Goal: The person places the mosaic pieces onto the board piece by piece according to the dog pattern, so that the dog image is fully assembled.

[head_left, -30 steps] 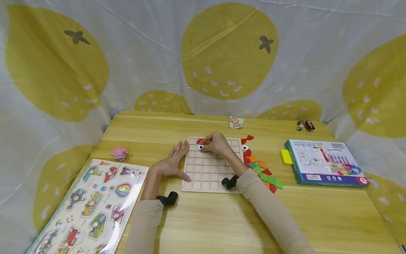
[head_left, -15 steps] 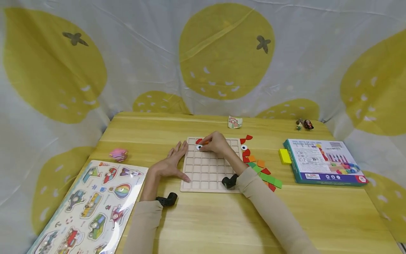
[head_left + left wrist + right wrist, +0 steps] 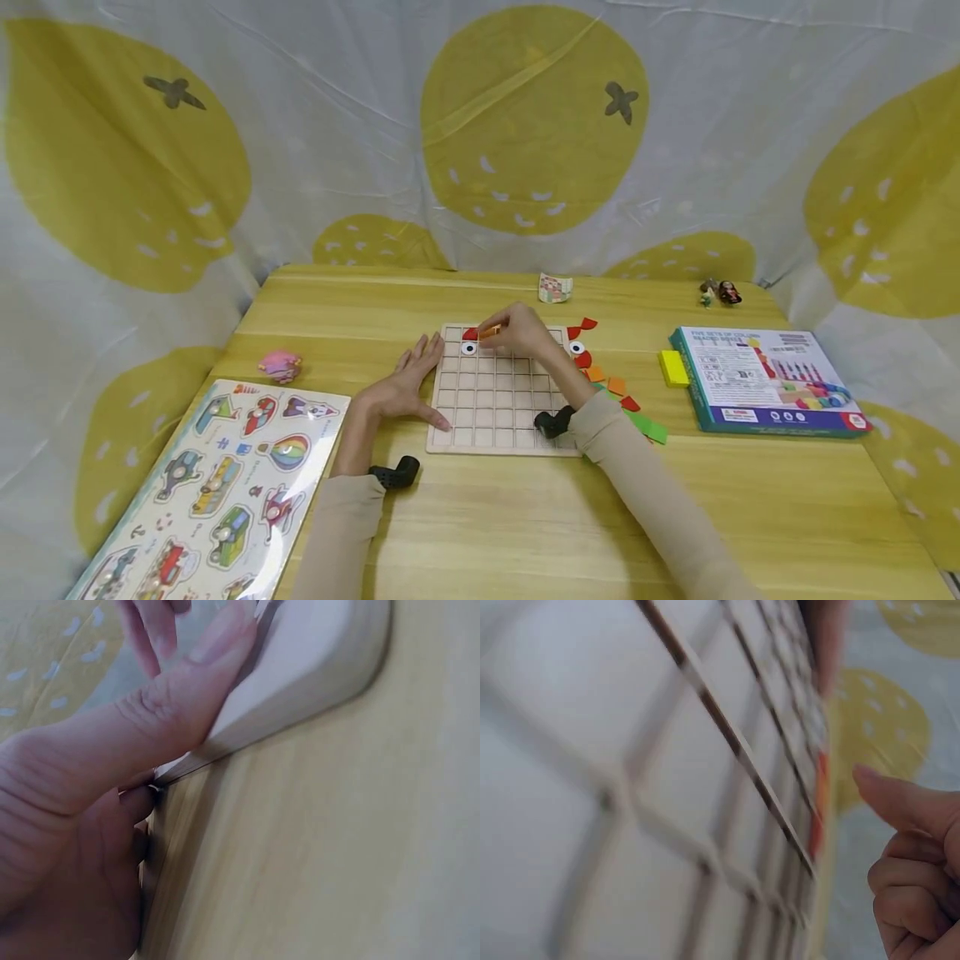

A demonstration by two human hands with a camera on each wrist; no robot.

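Head view, centre: the left hand (image 3: 400, 392) spreads its fingers against the grid board (image 3: 485, 398); the right hand (image 3: 521, 332) bends over an orange piece (image 3: 491, 331), grip unclear. Left wrist view, upper centre: thumb on board. Right wrist view, lower right: curled fingers.

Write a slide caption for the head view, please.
Left hand touching a gridded board, right hand over it, near an eye piece.

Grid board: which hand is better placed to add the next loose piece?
Probably the right hand: over the grid board, with the loose orange square and green square right of the board. The left hand spreads at its left edge, thumb touching the board, so better for steadying.
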